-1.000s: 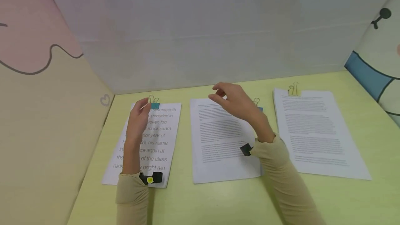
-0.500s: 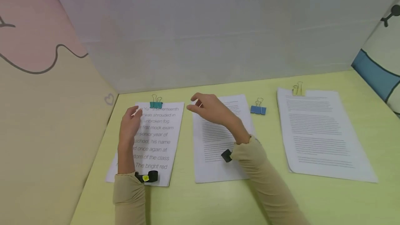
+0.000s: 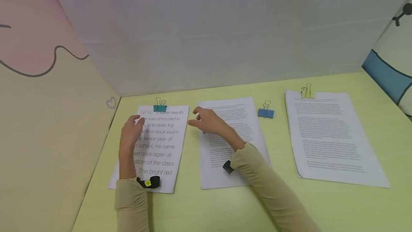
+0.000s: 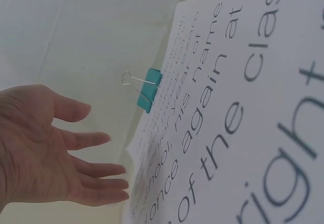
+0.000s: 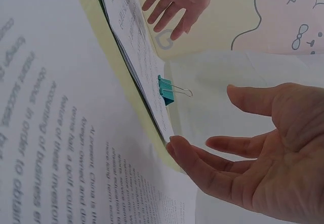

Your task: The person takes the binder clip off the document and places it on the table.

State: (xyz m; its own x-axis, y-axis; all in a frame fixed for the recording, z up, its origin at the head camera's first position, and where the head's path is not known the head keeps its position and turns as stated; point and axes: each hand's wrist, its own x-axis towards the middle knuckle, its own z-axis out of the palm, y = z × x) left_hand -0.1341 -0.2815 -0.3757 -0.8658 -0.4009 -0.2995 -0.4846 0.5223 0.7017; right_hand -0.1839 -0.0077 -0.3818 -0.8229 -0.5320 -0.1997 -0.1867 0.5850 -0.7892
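My left hand hovers over the left side of a large-print paper stack, fingers spread and holding nothing. A teal binder clip grips that stack's top edge, wire handles up; in the left wrist view the teal clip shows beyond my fingers. My right hand is above the left part of the middle small-print stack, with its relaxed fingers toward the large-print stack and nothing in them. In the right wrist view the teal clip appears past my fingertips.
A blue binder clip stands on the yellow-green table, just right of the middle stack. Farther right lies another stack with a yellow binder clip at its top. A pale wall rises behind the table.
My right hand has moved left and down across the middle stack, uncovering the blue clip. My left hand has drawn back from beside the teal clip, down and slightly left.
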